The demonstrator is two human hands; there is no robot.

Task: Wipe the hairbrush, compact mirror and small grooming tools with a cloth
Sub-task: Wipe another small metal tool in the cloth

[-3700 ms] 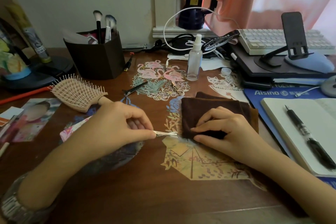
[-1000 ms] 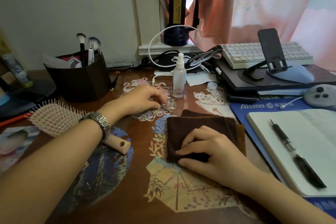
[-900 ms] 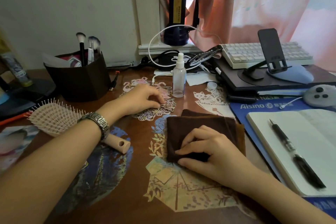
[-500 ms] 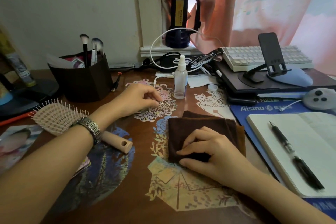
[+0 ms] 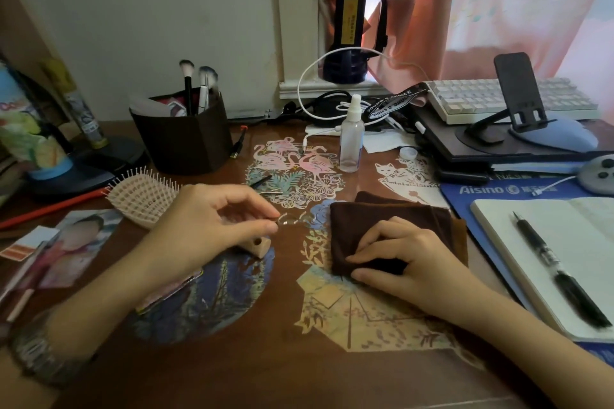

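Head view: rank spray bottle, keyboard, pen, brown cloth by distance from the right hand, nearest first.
1. Brown cloth: under the right hand, which grips its near edge.
2. Pen: to the right, on the open notebook.
3. Spray bottle: behind the hand and cloth, mid-desk.
4. Keyboard: far back right, by the curtain.

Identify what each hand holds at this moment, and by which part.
The left hand pinches a small metal grooming tool at one end; its type is blurred. The right hand grips the brown cloth at its near edge.
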